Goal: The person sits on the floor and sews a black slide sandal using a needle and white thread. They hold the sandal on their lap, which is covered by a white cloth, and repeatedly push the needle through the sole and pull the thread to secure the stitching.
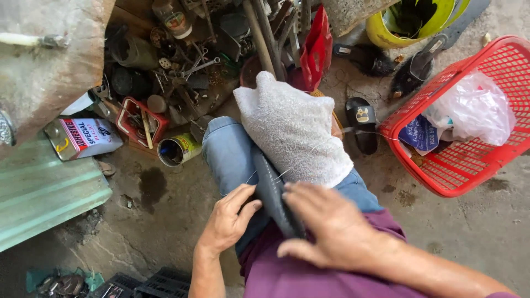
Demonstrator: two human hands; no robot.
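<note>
At my nine o'clock lies a flat rectangular metal can (pixel 84 138) with a red-and-white label, just right of it an open round tin (pixel 178 149) with yellow label, a labelled jar (pixel 174 19) at eleven, a blue printed packet (pixel 418 134) in the red basket (pixel 469 176) at three.

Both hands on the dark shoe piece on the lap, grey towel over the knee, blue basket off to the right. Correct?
Not quite: the basket is red, not blue, as the head view shows. Both the left hand and right hand are on the dark shoe piece, beside the grey towel.
</note>
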